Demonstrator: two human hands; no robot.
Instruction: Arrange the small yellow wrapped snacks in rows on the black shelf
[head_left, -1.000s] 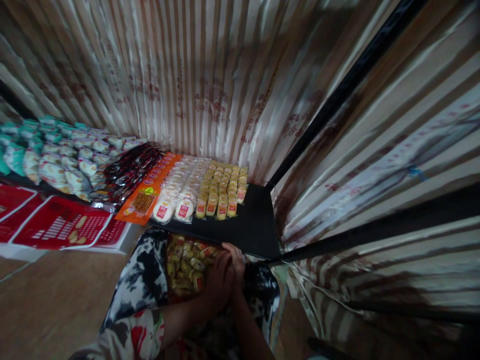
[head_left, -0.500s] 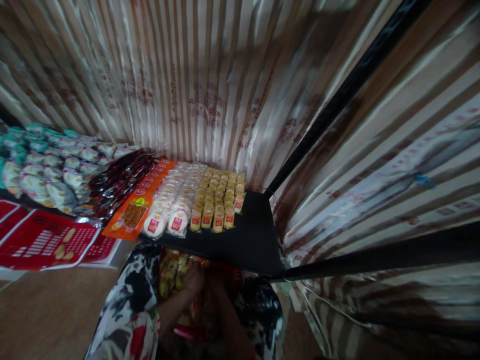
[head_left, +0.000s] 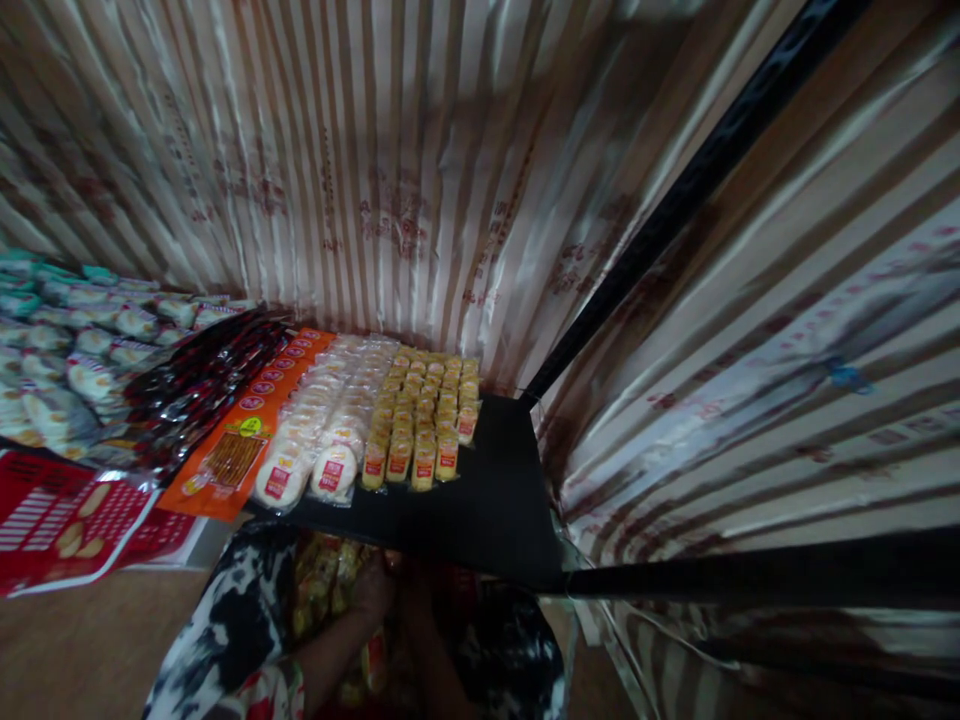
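Observation:
My left hand is down between my knees, just under the front edge of a black shelf. Its fingers look curled, but what they hold is too dark to make out. Close beside it is my right hand, deep in shadow with its fingers hidden. Around the left hand lie yellow wrapped snacks in my lap. On the shelf above stand rows of small yellow wrapped cakes, and left of them are rows of round white wrapped crackers.
An orange snack packet, dark shiny packets and many white snack packets fill the shelf's left part. A red printed bag hangs at its front. Black metal posts and striped sheeting enclose the shelf.
The view has shifted, so the shelf and its goods appear lower and further left. Both hands stay close together under the shelf's edge, a little lower and left in the picture.

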